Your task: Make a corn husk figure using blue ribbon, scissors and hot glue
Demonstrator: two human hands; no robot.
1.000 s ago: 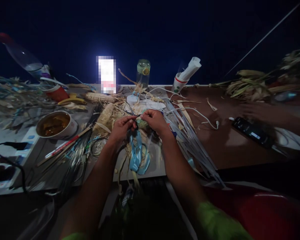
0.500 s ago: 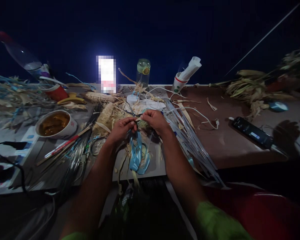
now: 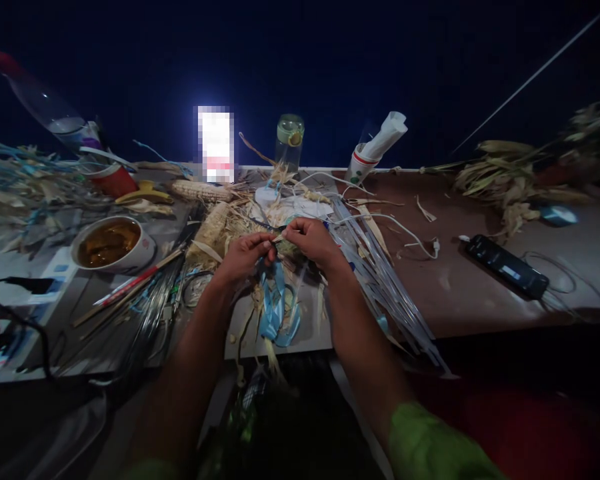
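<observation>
My left hand [image 3: 250, 255] and my right hand [image 3: 310, 239] meet over the middle of the table, fingertips pinched on a small pale strip of husk [image 3: 279, 237] between them. Blue ribbon [image 3: 274, 310] hangs in loops below my fingers, beside dry husk strands at the table edge. Behind the hands lie dry husk scraps [image 3: 211, 233] and a white roundish thing [image 3: 266, 195]. A corn cob [image 3: 203, 191] rests further back on the left.
Left: a bowl of brown liquid [image 3: 111, 243], a red pen [image 3: 139, 279], thin sticks and wires. Right: clear rods [image 3: 380, 273], a white cable [image 3: 405, 223], a black power bank [image 3: 506, 267]. At the back stand a lidded bottle [image 3: 289, 143], a cup [image 3: 363, 163] and a lit screen [image 3: 216, 143].
Both hands keep nearly the same pose, with the pale strip showing slightly more between the fingertips. The shadow on the right, by the power bank, is gone. The view has shifted slightly.
</observation>
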